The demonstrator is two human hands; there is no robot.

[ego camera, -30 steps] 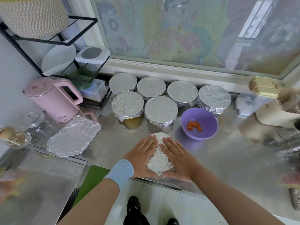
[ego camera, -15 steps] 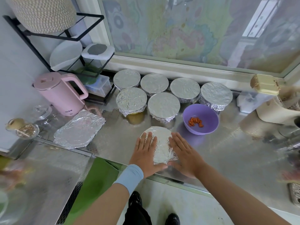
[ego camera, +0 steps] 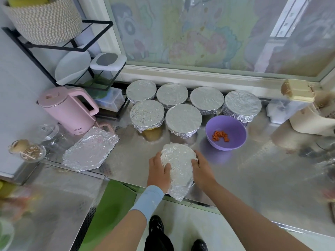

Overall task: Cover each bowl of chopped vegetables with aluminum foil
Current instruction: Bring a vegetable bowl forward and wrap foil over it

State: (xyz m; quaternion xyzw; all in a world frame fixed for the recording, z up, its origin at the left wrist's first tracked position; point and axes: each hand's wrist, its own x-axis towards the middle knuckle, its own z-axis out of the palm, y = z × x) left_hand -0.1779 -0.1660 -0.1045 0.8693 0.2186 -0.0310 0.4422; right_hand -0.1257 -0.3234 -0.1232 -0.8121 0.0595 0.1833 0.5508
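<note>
While the left hand (ego camera: pixel 159 171) and right hand (ego camera: pixel 201 169) clasp the foil-topped bowl (ego camera: pixel 178 158) by its sides, the open purple bowl (ego camera: pixel 233 126) sits beyond it, rightward, nearer the right hand.

We record the foil sheet (ego camera: pixel 178 163) at the near edge as crinkled silver-white, like the six foil-covered bowls (ego camera: pixel 183 120) farther back, one showing a yellow wall under its wrap; the open bowl (ego camera: pixel 233 127) to the right is lilac purple with orange vegetable cubes (ego camera: pixel 220 136). At the left we note a pale pink kettle (ego camera: pixel 67 109), a black rack (ego camera: pixel 59 46) and a basket (ego camera: pixel 43 19) woven in a beige-and-white zigzag. The counter (ego camera: pixel 253 178) is grey steel with an embossed grain, the wristband (ego camera: pixel 148 201) light blue, the panel (ego camera: pixel 108 205) below the near edge bright green, and the far window film (ego camera: pixel 190 33) carries a faded pastel cartoon print.
</note>
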